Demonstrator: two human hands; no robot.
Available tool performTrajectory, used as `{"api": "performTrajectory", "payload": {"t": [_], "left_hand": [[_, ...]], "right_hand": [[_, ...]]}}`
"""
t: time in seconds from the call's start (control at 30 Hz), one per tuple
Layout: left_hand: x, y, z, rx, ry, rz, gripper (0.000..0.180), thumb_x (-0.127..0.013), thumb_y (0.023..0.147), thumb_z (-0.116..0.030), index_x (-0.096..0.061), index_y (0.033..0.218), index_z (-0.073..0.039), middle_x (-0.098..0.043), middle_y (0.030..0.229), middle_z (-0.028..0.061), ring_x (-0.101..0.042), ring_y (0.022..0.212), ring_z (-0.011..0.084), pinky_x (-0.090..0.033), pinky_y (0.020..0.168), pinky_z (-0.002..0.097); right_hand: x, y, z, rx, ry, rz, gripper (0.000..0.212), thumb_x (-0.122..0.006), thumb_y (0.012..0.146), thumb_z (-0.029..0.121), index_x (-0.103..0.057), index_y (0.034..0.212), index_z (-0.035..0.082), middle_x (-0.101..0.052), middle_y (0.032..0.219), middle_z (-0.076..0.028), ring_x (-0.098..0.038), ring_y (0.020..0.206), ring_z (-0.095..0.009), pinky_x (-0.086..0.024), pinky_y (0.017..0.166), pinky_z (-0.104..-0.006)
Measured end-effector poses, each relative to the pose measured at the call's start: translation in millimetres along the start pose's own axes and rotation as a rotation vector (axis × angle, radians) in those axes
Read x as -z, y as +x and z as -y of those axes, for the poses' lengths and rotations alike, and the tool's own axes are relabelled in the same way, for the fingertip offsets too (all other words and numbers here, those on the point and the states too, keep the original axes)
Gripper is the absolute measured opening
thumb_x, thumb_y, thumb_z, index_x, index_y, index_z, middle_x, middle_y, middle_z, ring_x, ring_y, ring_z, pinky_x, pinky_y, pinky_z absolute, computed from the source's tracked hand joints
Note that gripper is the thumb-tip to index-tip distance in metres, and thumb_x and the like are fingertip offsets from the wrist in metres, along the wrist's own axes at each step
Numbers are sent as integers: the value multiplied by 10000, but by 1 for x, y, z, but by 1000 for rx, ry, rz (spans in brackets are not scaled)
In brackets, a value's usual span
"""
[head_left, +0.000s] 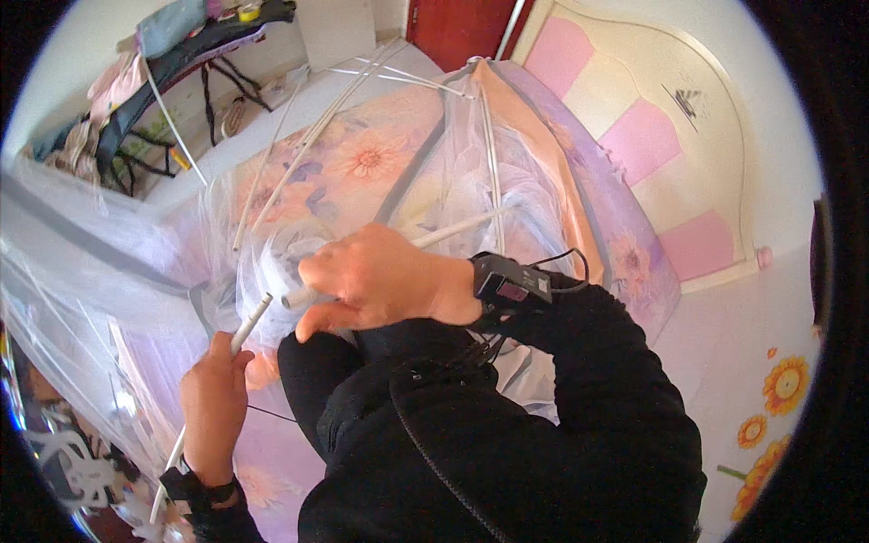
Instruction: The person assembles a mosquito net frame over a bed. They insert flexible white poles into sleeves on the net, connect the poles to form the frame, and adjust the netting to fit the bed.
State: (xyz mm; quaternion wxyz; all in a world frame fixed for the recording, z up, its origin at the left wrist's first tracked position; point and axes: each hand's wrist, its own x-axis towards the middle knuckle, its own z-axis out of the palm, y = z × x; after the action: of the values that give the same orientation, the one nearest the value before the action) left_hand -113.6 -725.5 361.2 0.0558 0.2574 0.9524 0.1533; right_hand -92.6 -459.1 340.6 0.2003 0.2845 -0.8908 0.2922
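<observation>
My left hand (214,398) is closed round a thin white pole (253,320), its narrow tip pointing up and its lower length running down past my wrist. My right hand (371,276) is wrapped round a second white pole (457,224), whose open hollow end sticks out on the thumb side. The two ends face each other, a small gap apart. Sheer white netting (258,231) is bunched behind my hands. Part of each pole is hidden by my fingers.
More thin white poles (317,128) lie across the flowered bed (362,163). Netting with grey and orange trim (566,195) spreads over it. A cream and pink headboard (638,145) stands at the right. Clothes cover a dark-legged rack (213,41) at the far left.
</observation>
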Motion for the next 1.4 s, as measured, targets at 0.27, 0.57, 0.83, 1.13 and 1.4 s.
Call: {"api": "performTrajectory", "payload": {"t": [0.27,0.57,0.83,1.13,1.4], "left_hand": [[1,22,-12,-23,124,70,156,-557,886,-149,-443,861,-45,-586,661,216,-580,654,424,-426,531,480],[-1,55,-21,-78,97,97,155,-533,904,-145,-434,857,-35,-581,657,216,-576,652,432,-427,524,482],[-6,70,-30,-83,323,126,175,-548,899,-173,-447,839,-43,-601,678,176,-611,650,379,-453,527,456],[-8,59,-41,-98,354,113,137,-558,878,-174,-480,850,-63,-581,701,138,-606,625,334,-460,539,419],[-21,56,-83,-342,544,185,60,-540,813,-111,-523,870,-108,-549,700,85,-592,619,288,-446,537,403]], "right_hand": [[10,-34,25,-9,73,77,523,-551,826,529,-535,587,63,-560,547,-130,-567,504,-359,-444,458,-434],[105,-20,46,-44,403,302,475,-635,789,454,-418,568,94,-472,529,-80,-538,489,-279,-359,397,-347],[107,12,27,-42,117,543,639,-585,711,645,-630,647,11,-598,611,-192,-609,608,-395,-482,529,-458],[8,-188,-194,-106,-386,719,157,-641,691,248,-663,628,106,-628,622,-81,-634,628,-268,-487,572,-386],[-48,-372,-281,-551,-461,721,90,-601,703,172,-675,713,121,-632,769,-67,-606,836,-254,-467,743,-410]]}}
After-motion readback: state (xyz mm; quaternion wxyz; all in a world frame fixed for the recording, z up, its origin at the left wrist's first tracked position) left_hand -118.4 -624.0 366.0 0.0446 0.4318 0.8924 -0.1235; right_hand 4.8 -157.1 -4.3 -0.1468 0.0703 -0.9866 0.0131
